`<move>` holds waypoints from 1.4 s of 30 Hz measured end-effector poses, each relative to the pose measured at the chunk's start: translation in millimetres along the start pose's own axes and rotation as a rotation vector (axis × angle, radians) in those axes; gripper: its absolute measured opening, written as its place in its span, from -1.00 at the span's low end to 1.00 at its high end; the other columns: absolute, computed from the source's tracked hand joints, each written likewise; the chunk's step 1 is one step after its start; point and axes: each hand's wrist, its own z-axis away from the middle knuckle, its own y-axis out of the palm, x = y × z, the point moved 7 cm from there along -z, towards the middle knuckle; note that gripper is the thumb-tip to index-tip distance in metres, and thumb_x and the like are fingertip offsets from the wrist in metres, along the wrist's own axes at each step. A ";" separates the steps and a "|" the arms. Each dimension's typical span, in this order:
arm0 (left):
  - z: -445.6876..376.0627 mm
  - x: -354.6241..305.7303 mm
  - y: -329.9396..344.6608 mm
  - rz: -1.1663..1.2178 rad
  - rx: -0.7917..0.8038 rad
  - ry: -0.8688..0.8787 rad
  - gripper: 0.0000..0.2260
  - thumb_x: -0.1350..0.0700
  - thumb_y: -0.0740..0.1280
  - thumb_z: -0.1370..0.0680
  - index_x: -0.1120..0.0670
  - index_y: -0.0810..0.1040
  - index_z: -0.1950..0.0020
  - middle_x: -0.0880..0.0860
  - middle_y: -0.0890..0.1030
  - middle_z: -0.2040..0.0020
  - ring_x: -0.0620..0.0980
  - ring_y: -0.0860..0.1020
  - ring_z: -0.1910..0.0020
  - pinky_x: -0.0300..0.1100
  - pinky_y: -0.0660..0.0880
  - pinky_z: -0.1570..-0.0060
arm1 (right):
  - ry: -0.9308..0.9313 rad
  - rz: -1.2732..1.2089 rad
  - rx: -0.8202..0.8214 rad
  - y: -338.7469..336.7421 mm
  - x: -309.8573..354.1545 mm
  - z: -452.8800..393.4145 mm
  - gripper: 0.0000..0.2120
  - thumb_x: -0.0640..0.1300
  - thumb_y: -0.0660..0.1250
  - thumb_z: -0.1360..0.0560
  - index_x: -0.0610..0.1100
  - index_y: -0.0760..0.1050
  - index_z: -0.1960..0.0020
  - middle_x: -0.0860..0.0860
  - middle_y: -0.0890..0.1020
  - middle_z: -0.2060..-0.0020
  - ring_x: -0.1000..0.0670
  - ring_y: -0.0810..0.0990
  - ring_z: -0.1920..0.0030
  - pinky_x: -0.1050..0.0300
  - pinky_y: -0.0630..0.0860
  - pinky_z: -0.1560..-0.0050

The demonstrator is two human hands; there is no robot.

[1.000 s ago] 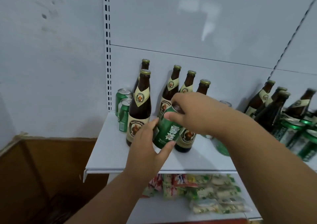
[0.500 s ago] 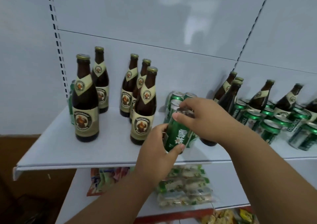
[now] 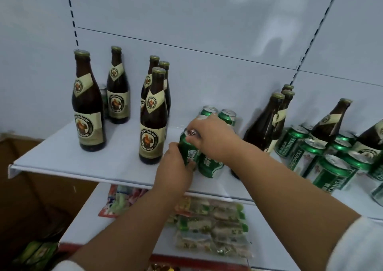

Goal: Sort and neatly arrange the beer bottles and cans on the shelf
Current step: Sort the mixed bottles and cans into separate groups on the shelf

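Note:
Both hands hold one green beer can (image 3: 188,151) near the front of the white shelf (image 3: 83,163). My left hand (image 3: 176,169) wraps its side from below and my right hand (image 3: 209,138) grips its top rim. It stands against another green can (image 3: 210,166), with two more cans (image 3: 217,113) behind. Several brown beer bottles stand to the left, the nearest (image 3: 153,121) just left of the held can, another (image 3: 88,107) at the far left. Further bottles (image 3: 267,123) and a cluster of green cans (image 3: 331,167) crowd the right side.
A lower shelf (image 3: 87,227) carries snack packets (image 3: 211,229). A brown cardboard box (image 3: 27,198) sits at the lower left below the shelf edge. A bare strip of shelf lies between the two front bottles.
The view swung rightward and the held can travelled right past the bottles. It went from lifted and tilted to standing against the green cans mid-shelf, both hands still on it.

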 end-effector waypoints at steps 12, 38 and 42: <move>46.4 1.5 -61.6 -0.075 -0.306 0.037 -0.81 0.03 0.38 -0.53 -0.20 0.40 0.01 -0.18 0.52 0.10 -0.25 0.49 0.12 -0.33 0.38 0.24 | -0.235 -0.350 -0.339 -23.0 59.7 16.8 -0.91 -0.12 0.33 -0.51 -0.11 0.57 0.03 0.06 0.59 0.20 -0.01 0.49 0.11 0.01 0.47 0.06; -135.0 148.8 -266.3 -0.149 -0.011 0.087 -0.67 0.08 0.35 -0.55 0.11 0.45 -0.29 0.05 0.56 -0.18 0.02 0.55 -0.14 -0.09 0.52 -0.14 | -0.219 -0.099 -0.235 1.7 305.4 -158.3 -0.70 -0.11 0.30 -0.57 -0.13 0.50 -0.29 -0.02 0.55 -0.18 -0.05 0.45 -0.20 0.10 0.34 -0.21; -159.1 153.0 -255.4 -0.036 0.067 0.115 -0.60 0.05 0.38 -0.49 0.05 0.45 -0.30 0.02 0.58 -0.18 0.01 0.57 -0.15 -0.12 0.53 -0.15 | -0.170 -0.024 -0.197 3.8 304.9 -169.7 -0.72 -0.17 0.29 -0.56 -0.16 0.51 -0.26 -0.06 0.57 -0.14 -0.08 0.48 -0.18 0.05 0.36 -0.23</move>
